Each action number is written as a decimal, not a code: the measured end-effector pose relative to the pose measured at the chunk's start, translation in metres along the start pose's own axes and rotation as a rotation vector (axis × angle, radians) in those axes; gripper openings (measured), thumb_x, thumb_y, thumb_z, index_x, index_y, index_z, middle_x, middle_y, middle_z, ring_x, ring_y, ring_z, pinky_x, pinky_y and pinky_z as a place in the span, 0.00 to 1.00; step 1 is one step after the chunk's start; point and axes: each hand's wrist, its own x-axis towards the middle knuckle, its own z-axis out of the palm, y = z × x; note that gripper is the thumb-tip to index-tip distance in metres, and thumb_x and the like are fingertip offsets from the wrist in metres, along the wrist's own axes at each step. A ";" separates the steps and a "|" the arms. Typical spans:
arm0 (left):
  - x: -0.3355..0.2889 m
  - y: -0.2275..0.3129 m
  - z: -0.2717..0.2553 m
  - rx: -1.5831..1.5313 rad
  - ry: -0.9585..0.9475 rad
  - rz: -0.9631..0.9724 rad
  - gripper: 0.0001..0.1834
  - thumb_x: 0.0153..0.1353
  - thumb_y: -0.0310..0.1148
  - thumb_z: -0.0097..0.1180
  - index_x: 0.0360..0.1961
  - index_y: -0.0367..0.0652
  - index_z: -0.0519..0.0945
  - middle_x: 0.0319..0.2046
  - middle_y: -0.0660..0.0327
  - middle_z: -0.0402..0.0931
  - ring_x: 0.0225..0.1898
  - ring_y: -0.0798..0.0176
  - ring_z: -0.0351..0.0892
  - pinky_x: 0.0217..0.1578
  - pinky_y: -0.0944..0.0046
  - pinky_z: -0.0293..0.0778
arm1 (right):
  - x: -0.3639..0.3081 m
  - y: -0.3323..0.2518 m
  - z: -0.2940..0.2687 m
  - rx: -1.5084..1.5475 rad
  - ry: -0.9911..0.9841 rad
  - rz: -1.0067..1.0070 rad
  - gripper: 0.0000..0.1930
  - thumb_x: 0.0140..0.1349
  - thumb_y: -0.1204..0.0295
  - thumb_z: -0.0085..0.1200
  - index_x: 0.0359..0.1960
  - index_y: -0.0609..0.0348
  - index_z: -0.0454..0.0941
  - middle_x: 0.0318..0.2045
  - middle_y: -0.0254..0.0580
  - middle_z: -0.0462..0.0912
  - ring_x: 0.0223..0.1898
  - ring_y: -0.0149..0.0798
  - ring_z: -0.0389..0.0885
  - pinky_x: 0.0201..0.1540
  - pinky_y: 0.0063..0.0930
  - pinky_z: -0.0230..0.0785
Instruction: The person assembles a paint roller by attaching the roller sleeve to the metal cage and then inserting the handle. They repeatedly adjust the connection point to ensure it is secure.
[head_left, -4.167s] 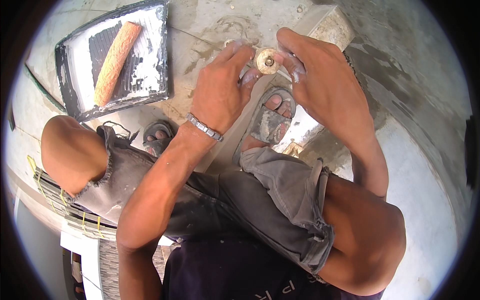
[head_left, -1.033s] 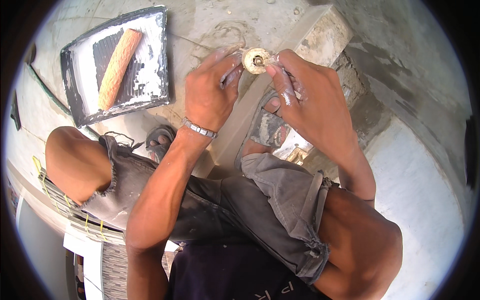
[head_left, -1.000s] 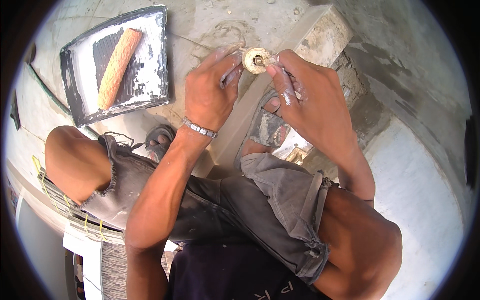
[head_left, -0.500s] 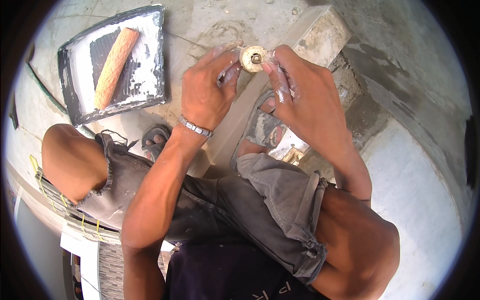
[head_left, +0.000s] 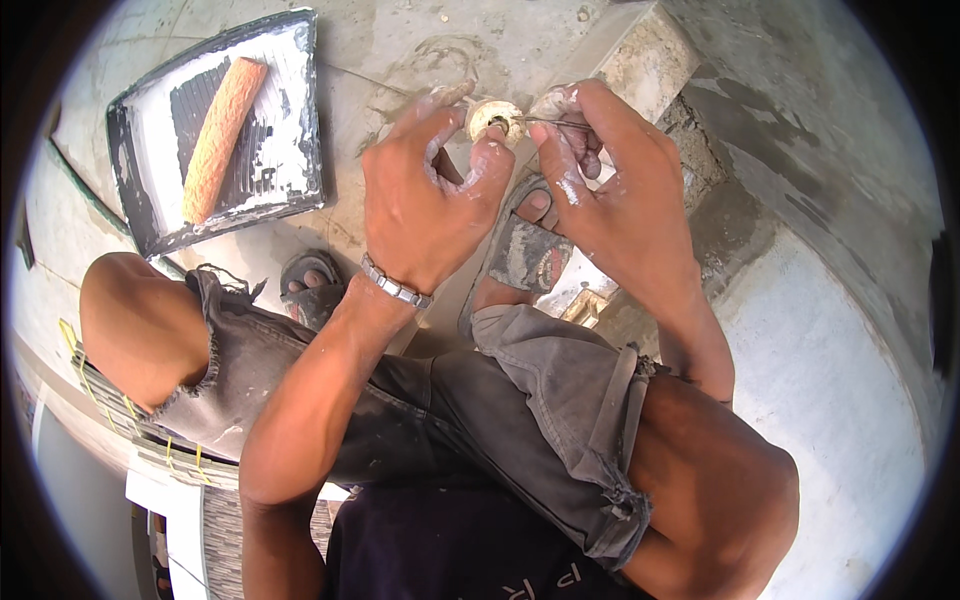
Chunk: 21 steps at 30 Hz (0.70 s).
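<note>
Between the fingers and thumb of my left hand (head_left: 425,190) is a round, cream-coloured end piece (head_left: 484,113) with a dark hole in its middle. The left thumb presses near that hole. Just to the right, my right hand (head_left: 620,190) is closed in a pinch on a thin dark metal wire (head_left: 562,123), whose tip reaches toward the round piece. Whether the wire touches it I cannot tell. White paint smears the fingers of both hands.
At the left lies a black paint tray (head_left: 317,150) smeared with white paint, with an orange fuzzy roller sleeve (head_left: 222,145) in it. A concrete ledge (head_left: 640,65) runs beyond my right hand. My sandalled foot (head_left: 530,245) is below the hands. Stacked strips (head_left: 165,440) stand at lower left.
My left thumb has come over the face of the round piece, which has shifted slightly left and tilted. My right fingers have drawn away to the right, and the wire now shows.
</note>
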 end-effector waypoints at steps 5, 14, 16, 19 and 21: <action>-0.008 0.004 -0.001 -0.097 -0.031 -0.166 0.22 0.60 0.34 0.67 0.47 0.22 0.85 0.38 0.45 0.87 0.20 0.67 0.79 0.24 0.64 0.73 | -0.003 0.005 0.003 0.020 0.013 -0.089 0.08 0.65 0.76 0.61 0.42 0.65 0.77 0.33 0.53 0.78 0.32 0.57 0.78 0.36 0.45 0.71; -0.017 -0.006 -0.009 -0.260 -0.076 -0.253 0.20 0.63 0.30 0.67 0.46 0.19 0.83 0.45 0.47 0.88 0.23 0.76 0.76 0.23 0.71 0.70 | -0.009 0.007 0.013 0.086 0.016 -0.078 0.07 0.66 0.75 0.61 0.40 0.66 0.79 0.33 0.53 0.79 0.33 0.60 0.79 0.35 0.46 0.71; -0.019 -0.007 -0.010 -0.273 -0.078 -0.249 0.19 0.63 0.30 0.67 0.45 0.19 0.83 0.47 0.46 0.87 0.25 0.76 0.77 0.24 0.71 0.71 | -0.010 0.005 0.013 0.093 0.004 -0.082 0.07 0.66 0.75 0.61 0.40 0.66 0.79 0.33 0.54 0.79 0.33 0.61 0.79 0.35 0.46 0.70; -0.020 -0.004 -0.011 -0.316 -0.081 -0.253 0.17 0.62 0.29 0.67 0.44 0.20 0.84 0.49 0.45 0.87 0.27 0.75 0.80 0.26 0.71 0.73 | -0.010 0.002 0.012 0.128 -0.025 -0.025 0.06 0.67 0.76 0.60 0.40 0.66 0.78 0.32 0.54 0.79 0.31 0.61 0.78 0.34 0.46 0.70; -0.021 -0.006 -0.011 -0.311 -0.073 -0.239 0.16 0.62 0.28 0.67 0.43 0.20 0.84 0.50 0.45 0.86 0.28 0.75 0.80 0.27 0.71 0.73 | -0.011 -0.002 0.011 0.178 -0.070 0.053 0.06 0.68 0.76 0.59 0.40 0.66 0.78 0.31 0.55 0.79 0.30 0.62 0.77 0.34 0.46 0.69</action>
